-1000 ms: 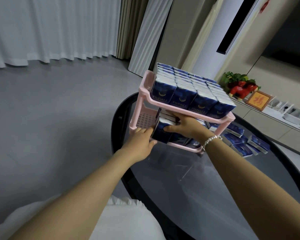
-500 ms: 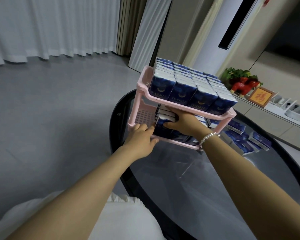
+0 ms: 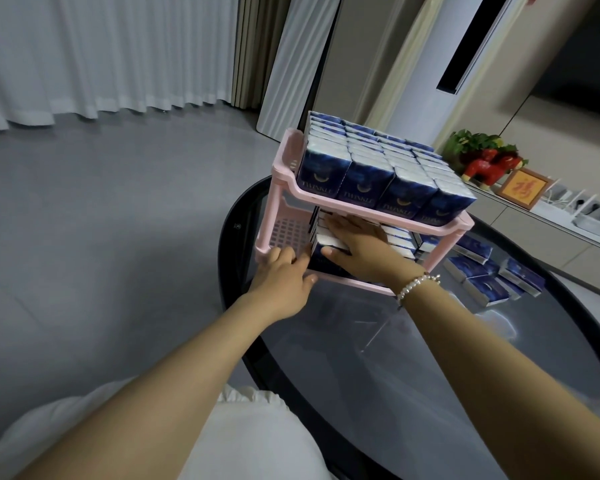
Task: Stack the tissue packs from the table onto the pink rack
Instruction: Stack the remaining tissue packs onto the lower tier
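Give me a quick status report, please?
Right hand flat on lower-shelf tissue packs. Left hand steadying pink rack. Loose packs remain on table.

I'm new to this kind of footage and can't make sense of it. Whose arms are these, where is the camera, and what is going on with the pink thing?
There is no machine: a person wears a camera on the head, looking down at their own arms. The left hand steadies the front edge of the pink rack, which stands on a dark glass table. The right hand, with a bracelet at the wrist, lies flat on tissue packs on the lower shelf. The top shelf is full of packs. More loose packs lie on the table to the right.
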`<state>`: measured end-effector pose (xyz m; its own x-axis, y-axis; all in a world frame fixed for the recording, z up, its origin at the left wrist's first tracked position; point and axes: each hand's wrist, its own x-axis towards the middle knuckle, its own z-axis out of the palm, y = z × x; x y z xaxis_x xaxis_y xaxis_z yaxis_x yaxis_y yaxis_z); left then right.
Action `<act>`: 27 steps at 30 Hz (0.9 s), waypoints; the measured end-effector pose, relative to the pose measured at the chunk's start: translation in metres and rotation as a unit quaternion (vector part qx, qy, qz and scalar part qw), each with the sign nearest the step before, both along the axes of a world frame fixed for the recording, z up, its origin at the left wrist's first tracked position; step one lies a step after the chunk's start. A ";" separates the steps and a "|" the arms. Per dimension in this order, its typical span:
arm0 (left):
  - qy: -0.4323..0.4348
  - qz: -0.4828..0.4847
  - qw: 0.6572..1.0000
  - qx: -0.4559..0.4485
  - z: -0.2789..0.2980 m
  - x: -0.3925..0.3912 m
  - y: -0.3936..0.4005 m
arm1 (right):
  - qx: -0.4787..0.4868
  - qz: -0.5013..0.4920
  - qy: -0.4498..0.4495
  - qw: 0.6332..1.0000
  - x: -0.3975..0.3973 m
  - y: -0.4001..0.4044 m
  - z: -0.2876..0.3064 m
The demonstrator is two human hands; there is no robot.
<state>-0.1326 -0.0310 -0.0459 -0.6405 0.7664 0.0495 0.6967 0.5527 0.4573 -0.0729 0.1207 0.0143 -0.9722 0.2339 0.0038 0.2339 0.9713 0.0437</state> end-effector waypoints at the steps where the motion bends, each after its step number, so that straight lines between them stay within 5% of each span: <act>1: -0.002 0.001 1.000 0.000 0.000 0.000 0.000 | 0.018 -0.008 -0.001 1.000 0.000 0.000 -0.001; 8: -0.017 0.007 1.000 0.009 0.003 0.003 -0.001 | 0.069 -0.001 0.042 0.997 0.006 -0.001 -0.006; 12: -0.050 0.029 0.993 0.099 0.010 0.012 -0.007 | -0.004 -0.004 0.130 0.992 0.024 -0.007 -0.016; 18: 0.041 0.057 0.979 0.190 0.027 0.044 -0.009 | -0.095 -0.006 0.281 0.955 0.074 -0.013 -0.030; 27: -0.034 -0.071 0.976 0.203 0.036 0.108 0.055 | -0.130 -0.120 0.354 0.918 0.165 0.048 -0.042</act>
